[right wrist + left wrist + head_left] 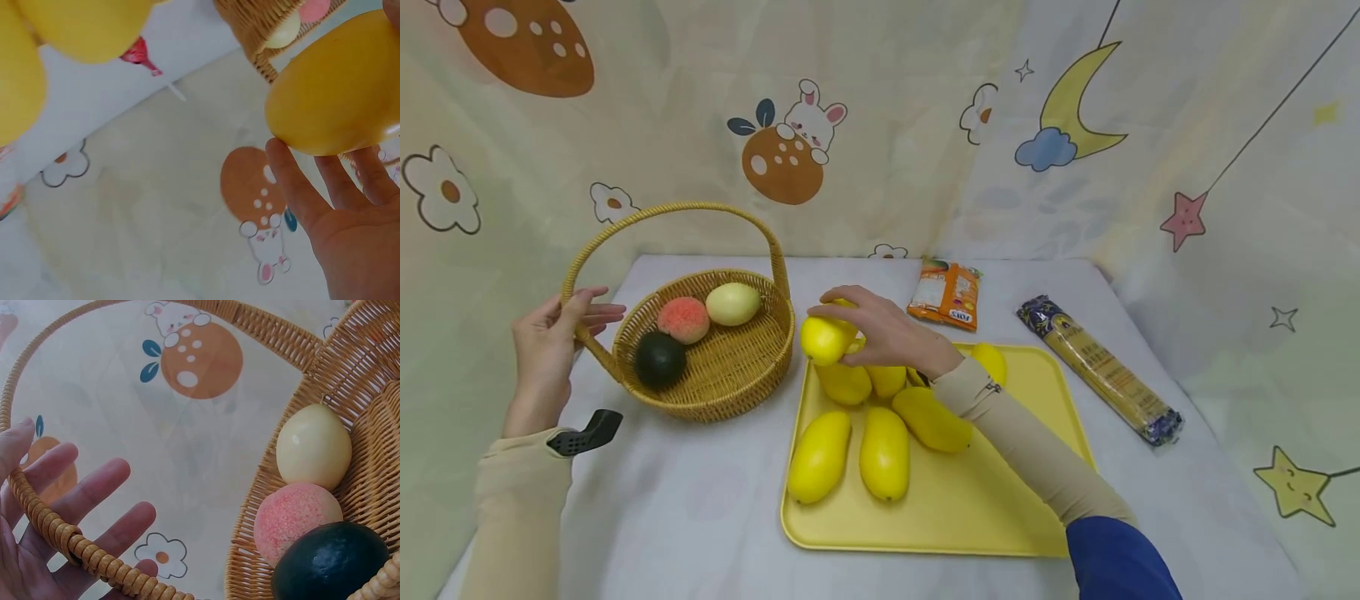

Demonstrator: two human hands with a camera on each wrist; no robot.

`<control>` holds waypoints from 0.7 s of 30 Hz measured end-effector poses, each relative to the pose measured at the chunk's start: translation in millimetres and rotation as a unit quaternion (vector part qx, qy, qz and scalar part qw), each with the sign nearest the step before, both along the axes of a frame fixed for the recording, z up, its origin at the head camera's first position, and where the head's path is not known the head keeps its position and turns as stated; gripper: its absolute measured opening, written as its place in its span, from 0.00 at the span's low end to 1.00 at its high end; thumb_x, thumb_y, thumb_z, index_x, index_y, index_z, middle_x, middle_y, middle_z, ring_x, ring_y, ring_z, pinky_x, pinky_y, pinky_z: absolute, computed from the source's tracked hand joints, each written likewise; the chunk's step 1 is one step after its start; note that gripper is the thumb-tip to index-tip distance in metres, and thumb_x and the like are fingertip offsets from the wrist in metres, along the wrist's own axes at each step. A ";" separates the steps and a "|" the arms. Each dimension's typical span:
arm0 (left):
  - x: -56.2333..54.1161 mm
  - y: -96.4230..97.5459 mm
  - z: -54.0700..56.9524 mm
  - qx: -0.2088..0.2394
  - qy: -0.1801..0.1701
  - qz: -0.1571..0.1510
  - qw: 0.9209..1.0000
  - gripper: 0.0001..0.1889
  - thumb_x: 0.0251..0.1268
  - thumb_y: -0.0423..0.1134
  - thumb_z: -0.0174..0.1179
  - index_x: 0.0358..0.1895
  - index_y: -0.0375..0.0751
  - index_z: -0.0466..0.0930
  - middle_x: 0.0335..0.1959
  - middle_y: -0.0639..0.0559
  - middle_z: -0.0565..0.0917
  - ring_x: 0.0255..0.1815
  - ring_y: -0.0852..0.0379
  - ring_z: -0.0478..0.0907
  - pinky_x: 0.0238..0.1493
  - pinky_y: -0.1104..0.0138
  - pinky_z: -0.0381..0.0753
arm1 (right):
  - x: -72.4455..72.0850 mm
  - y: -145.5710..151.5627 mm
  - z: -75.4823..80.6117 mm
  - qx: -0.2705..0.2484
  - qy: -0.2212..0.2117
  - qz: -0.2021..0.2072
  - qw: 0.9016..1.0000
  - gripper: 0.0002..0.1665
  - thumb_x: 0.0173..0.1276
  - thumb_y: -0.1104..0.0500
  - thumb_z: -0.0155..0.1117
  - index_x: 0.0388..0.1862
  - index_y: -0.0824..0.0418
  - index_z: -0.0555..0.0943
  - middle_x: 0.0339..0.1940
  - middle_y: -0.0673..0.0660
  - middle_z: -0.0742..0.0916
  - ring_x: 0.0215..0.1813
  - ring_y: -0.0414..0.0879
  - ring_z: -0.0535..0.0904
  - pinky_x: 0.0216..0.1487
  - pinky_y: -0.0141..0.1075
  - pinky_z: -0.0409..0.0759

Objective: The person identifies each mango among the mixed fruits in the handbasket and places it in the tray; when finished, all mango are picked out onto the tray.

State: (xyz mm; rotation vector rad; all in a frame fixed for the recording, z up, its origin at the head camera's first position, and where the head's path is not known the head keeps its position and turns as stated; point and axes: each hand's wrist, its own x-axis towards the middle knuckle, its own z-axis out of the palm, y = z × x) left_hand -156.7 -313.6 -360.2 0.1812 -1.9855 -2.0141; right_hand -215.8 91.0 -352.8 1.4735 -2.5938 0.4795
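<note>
In the head view my left hand holds the handle of a round wicker basket, thumb in front and extended fingers behind. Inside the basket lie a dark green avocado, a pink peach and a pale yellow oval fruit. My right hand grips a yellow mango above the far left corner of a yellow tray, right of the basket. Several more mangoes lie on the tray, some partly hidden under the right hand and forearm.
An orange snack packet lies behind the tray, and a long pack of spaghetti to its right. The right wrist view shows a small red thing with a white stick. A printed cloth hangs behind the white table.
</note>
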 end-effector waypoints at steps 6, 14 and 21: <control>-1.3 -0.1 -0.4 0.005 0.001 0.001 1.000 0.20 0.65 0.51 0.59 0.53 0.42 0.81 0.31 0.61 0.88 0.36 0.67 0.84 0.38 0.82 0.77 | 11.9 37.3 -5.5 -0.005 -0.029 -0.042 0.999 0.41 0.56 0.56 0.75 0.68 0.50 0.70 0.68 0.57 0.71 0.69 0.52 0.64 0.65 0.47 0.71; -0.3 -1.0 1.3 0.019 -0.006 0.001 1.000 0.20 0.63 0.51 0.60 0.53 0.44 0.81 0.30 0.61 0.88 0.36 0.68 0.84 0.38 0.82 0.78 | 26.4 77.1 -16.1 -0.006 -0.024 -0.066 0.997 0.40 0.53 0.57 0.77 0.66 0.53 0.73 0.66 0.60 0.72 0.68 0.56 0.66 0.66 0.52 0.69; 0.4 0.1 1.0 0.017 -0.006 0.002 1.000 0.21 0.63 0.51 0.60 0.54 0.43 0.80 0.31 0.62 0.88 0.37 0.68 0.84 0.38 0.82 0.77 | 42.7 105.6 -23.6 -0.003 -0.011 -0.061 0.998 0.42 0.51 0.61 0.78 0.66 0.54 0.73 0.66 0.62 0.72 0.68 0.57 0.66 0.61 0.53 0.73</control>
